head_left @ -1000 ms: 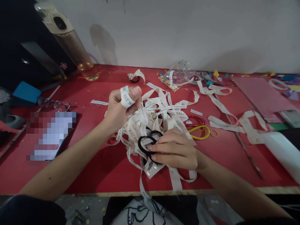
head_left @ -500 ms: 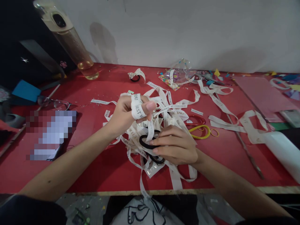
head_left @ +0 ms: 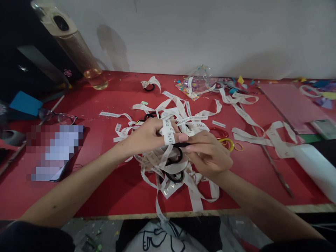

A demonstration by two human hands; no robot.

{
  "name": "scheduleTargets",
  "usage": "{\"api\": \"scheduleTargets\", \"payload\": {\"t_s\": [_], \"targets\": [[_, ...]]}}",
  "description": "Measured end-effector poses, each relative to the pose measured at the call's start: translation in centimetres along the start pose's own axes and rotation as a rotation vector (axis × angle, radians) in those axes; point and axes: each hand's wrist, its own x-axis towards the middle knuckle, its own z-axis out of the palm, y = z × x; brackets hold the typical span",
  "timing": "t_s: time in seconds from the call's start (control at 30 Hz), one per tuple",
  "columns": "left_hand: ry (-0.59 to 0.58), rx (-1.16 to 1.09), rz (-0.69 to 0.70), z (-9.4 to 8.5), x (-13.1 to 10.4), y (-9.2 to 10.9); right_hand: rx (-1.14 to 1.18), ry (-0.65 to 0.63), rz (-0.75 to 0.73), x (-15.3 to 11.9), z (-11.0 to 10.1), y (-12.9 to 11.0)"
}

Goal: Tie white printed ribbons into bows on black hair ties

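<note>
Around my left hand (head_left: 149, 134) a white printed ribbon (head_left: 168, 132) is wrapped, and the fingers are closed on it. My right hand (head_left: 211, 154) pinches a black hair tie (head_left: 179, 157) close to my left thumb tip. The tie's loop hangs below the fingertips, and a ribbon tail runs down beside it. Beneath both hands lies a heap of loose white lettered ribbons (head_left: 194, 187), with other black hair ties (head_left: 175, 177) among them. The fingertips meet closely, so the exact contact between ribbon and tie is hidden.
Yellow-handled scissors (head_left: 229, 142) lie right of the heap. A finished-looking ribbon bow on a hair tie (head_left: 151, 84) sits farther back. At left are a phone (head_left: 59, 152), glasses (head_left: 65, 118) and a tall bottle (head_left: 81, 52). A white roll (head_left: 315, 168) rests at right.
My left hand has moved right and down, still wrapped in ribbon. My right hand has raised the black hair tie to it, and the two hands' fingertips are now together.
</note>
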Motion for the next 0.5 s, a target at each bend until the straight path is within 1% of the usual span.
{"api": "scheduleTargets", "payload": {"t_s": [0.13, 0.2, 0.3, 0.37, 0.43, 0.5], "targets": [[-0.07, 0.087, 0.009, 0.2, -0.2, -0.4, 0.02, 0.11, 0.216, -0.1, 0.3, 0.0], [-0.051, 0.116, 0.007, 0.5, -0.2, -0.5, 0.019, 0.155, 0.287, -0.2, 0.5, 0.2], [0.021, 0.098, -0.033, 1.0, -0.1, -0.8, -0.021, 0.186, 0.352, -0.4, 0.7, 0.4], [0.051, 0.072, -0.067, 1.3, -0.1, -1.1, -0.016, 0.136, 0.324, -0.6, 0.9, 0.6], [0.068, 0.028, -0.086, 1.5, -0.1, -1.3, 0.012, 0.071, 0.241, -0.8, 1.0, 0.8], [0.1, -0.056, -0.098, 1.6, -0.2, -1.6, 0.013, 0.032, 0.172, -0.9, 1.0, 0.9]]}}
